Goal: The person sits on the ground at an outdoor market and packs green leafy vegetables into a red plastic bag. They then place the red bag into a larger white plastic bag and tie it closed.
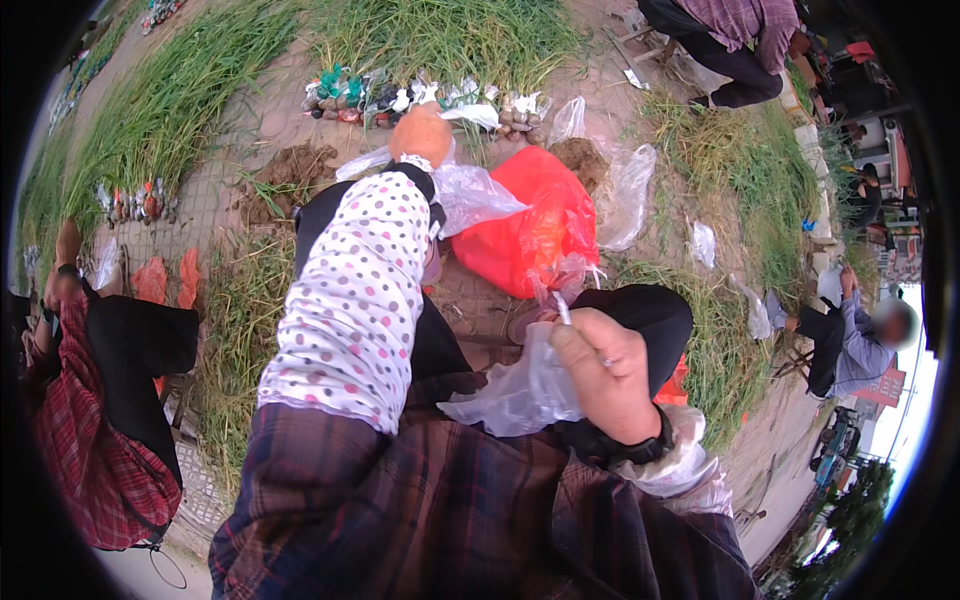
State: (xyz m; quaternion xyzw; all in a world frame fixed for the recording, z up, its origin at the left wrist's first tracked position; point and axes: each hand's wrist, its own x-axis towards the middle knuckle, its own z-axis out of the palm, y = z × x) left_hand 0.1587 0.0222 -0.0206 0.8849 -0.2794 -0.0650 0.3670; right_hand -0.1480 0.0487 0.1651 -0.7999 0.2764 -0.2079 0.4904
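Note:
My left hand [421, 135], its arm in a polka-dot sleeve, reaches out to a row of grass-like plants whose root balls are wrapped in plastic [382, 105]. Its fingers are hidden, so its grip does not show. Clear plastic film [476, 199] hangs just below that wrist. Near my right knee, my right hand [607, 367] pinches a twisted strip of whitish plastic [562, 308] between thumb and fingers. A translucent plastic sheet or bag [517, 390] hangs beside this hand. Between my knees lies a red plastic bag [529, 221].
Soil heaps [296, 176] lie on the paving, with a clear plastic bag [626, 195] at right. Long green plants [442, 37] spread beyond the row. Cut grass [247, 337] flanks me. A person in red plaid [105, 420] sits left; others sit right [847, 337] and far right [739, 45].

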